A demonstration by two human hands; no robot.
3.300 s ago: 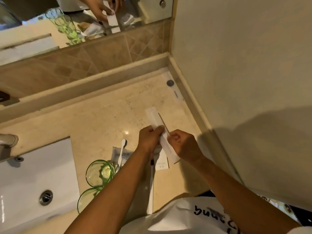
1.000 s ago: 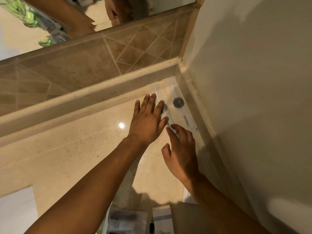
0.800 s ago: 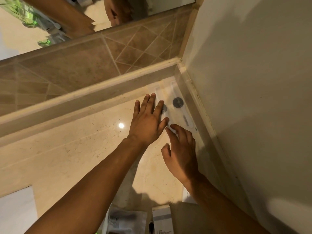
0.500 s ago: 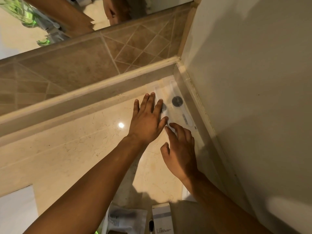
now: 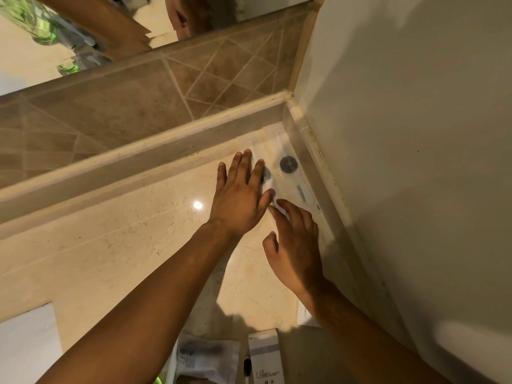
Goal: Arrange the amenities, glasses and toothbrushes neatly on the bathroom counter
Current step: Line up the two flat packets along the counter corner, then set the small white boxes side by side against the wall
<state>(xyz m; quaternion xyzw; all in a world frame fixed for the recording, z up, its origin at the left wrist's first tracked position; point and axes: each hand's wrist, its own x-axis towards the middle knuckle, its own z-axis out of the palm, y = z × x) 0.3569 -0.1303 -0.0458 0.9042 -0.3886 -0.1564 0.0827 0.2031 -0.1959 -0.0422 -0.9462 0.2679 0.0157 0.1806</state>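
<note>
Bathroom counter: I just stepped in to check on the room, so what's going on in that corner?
A person is tidying amenities. Both hands lie flat with straight fingers on a white packet in the back corner of the counter: the left hand presses its upper part, the right hand its lower part. A second packet lies beside it against the side wall. Near the front edge wait a clear sachet and a small white box. Green glasses show only in the mirror.

1. We see a cream marble counter (image 5: pixel 116 245) with faint veins.
2. We see brown backsplash tiles (image 5: pixel 221 70) in a diamond pattern.
3. We see white packets (image 5: pixel 293 176) with grey round marks.
</note>
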